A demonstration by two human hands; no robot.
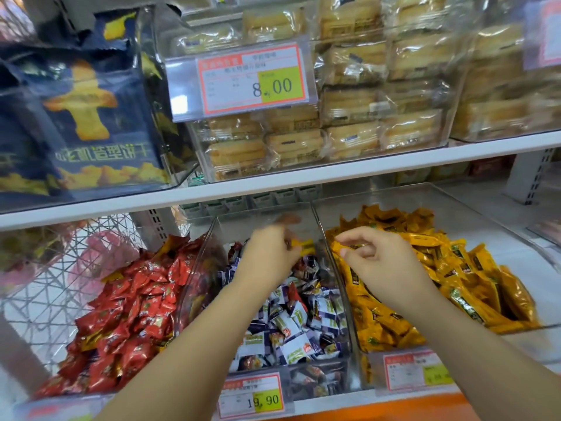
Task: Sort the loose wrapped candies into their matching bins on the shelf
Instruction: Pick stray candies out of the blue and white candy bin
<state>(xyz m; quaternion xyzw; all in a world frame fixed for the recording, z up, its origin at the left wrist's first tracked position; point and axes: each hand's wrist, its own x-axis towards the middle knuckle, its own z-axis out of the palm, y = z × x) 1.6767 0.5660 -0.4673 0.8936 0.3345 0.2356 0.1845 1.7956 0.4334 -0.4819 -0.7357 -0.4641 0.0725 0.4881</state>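
Three clear bins sit side by side on the lower shelf. The left bin (194,268) holds red wrapped candies (130,314). In the middle bin (315,220) lie purple-and-white candies (291,329) with a few red ones among them. Yellow candies (449,268) fill the right bin (455,202). My left hand (270,253) hovers over the back of the middle bin and pinches a yellow candy (305,246). My right hand (379,256) is above the divider by the right bin, its fingers curled on another yellow candy (343,247).
The upper shelf (334,168) overhangs the bins and carries clear boxes of wrapped cakes (303,141) and dark blue biscuit bags (91,117). Price tags (252,393) hang on the bin fronts. A white wire basket (60,268) stands at the left.
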